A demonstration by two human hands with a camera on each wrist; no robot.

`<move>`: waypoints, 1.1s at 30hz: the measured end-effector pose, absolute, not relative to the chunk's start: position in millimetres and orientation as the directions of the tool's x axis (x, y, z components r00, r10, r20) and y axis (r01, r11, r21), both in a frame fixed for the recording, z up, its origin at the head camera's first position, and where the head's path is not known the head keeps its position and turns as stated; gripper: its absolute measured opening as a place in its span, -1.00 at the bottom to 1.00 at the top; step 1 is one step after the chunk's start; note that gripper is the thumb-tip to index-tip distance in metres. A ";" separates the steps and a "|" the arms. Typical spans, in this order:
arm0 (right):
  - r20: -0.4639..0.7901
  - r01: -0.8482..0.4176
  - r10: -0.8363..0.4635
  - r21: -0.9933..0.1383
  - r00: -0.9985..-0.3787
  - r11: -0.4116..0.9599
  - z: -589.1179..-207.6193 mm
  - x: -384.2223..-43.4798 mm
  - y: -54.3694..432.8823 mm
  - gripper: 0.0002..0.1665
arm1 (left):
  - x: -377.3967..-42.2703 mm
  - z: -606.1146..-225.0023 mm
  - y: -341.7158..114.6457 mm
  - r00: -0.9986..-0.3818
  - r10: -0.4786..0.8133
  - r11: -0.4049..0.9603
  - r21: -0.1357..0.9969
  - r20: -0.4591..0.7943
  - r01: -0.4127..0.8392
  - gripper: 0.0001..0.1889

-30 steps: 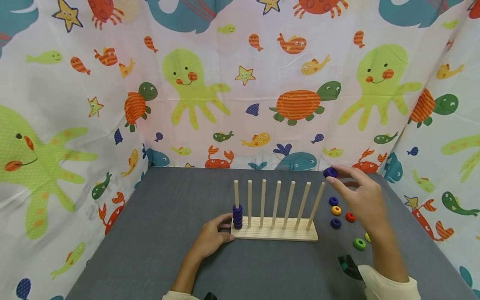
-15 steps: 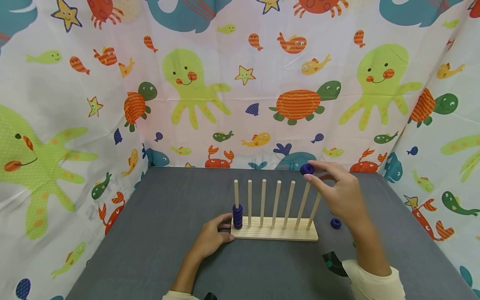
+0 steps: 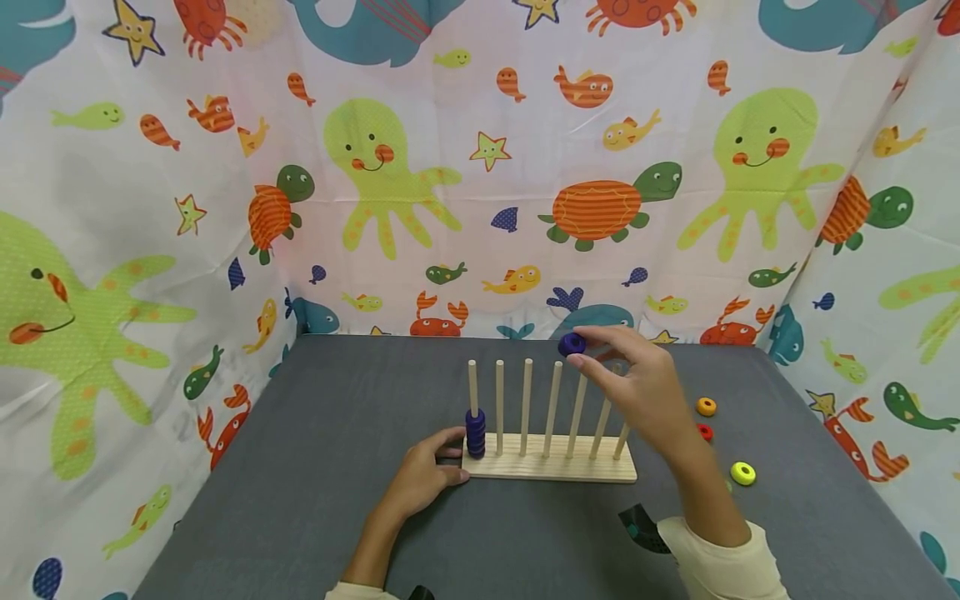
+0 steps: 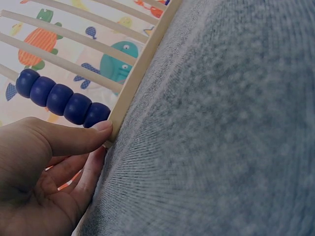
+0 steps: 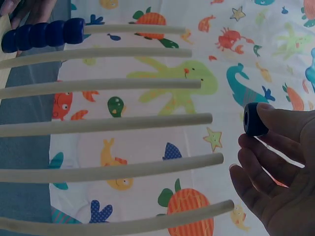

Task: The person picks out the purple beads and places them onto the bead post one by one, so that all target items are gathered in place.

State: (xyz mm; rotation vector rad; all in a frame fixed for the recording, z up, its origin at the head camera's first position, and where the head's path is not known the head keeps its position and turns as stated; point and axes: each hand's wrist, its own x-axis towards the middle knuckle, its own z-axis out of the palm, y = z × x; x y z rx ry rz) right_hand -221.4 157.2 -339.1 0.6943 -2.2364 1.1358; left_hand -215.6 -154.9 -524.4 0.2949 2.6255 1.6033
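Note:
A wooden bead stand [image 3: 551, 468] with several upright pegs stands on the grey table. Its leftmost peg carries a stack of blue beads [image 3: 476, 435], with bare wood above them. At the stand's left end, my left hand [image 3: 422, 473] pinches the base edge, thumb on top in the left wrist view, right by the lowest bead. My right hand [image 3: 637, 379] holds a blue bead [image 3: 572, 344] between thumb and fingertips, above the peg tops around the middle of the row. In the right wrist view the bead [image 5: 255, 119] is apart from the peg ends, its hole facing them.
On the table [image 3: 337, 400] to the right lie an orange bead [image 3: 706, 407], a red bead [image 3: 705, 432] and a yellow bead [image 3: 743, 473]. The right forearm partly covers a green one. A sea-animal printed cloth [image 3: 450, 192] hangs behind and at both sides.
My right hand has carried the blue bead leftward, from beyond the rightmost peg to over the middle pegs. The left hand and the stand have stayed put.

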 end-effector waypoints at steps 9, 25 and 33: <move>0.640 -0.670 -0.265 -0.547 -0.721 0.503 -337.5 -223.8 137.6 -0.55 | -216.4 -524.8 -155.2 -0.980 0.189 0.443 0.886 0.059 0.139 -0.30; 0.585 -0.685 -0.365 -0.548 -0.724 0.480 -343.9 -225.4 100.5 -0.56 | -218.0 -526.6 -155.9 -0.980 0.188 0.440 0.886 0.067 0.145 -0.30; 0.584 -0.695 -0.382 -0.545 -0.716 0.470 -346.7 -227.8 85.2 -0.55 | -218.1 -526.8 -156.2 -0.980 0.189 0.436 0.889 0.064 0.142 -0.30</move>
